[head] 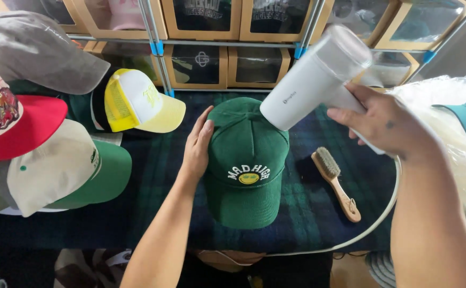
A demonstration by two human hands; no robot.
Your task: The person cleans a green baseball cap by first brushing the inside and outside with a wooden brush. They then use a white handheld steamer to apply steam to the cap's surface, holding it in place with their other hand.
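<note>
Right hand, clamped around the handle of a white handheld dryer, aims its nozzle down-left at the crown of the green corduroy cap; the nozzle almost touches the crown. Left hand, fingers together and flat, rests against the cap's left side. I read the cap's long axis as running toward me, brim nearest. A wooden brush lies just right of the cap on the plaid cloth, with bare cloth to the left.
</note>
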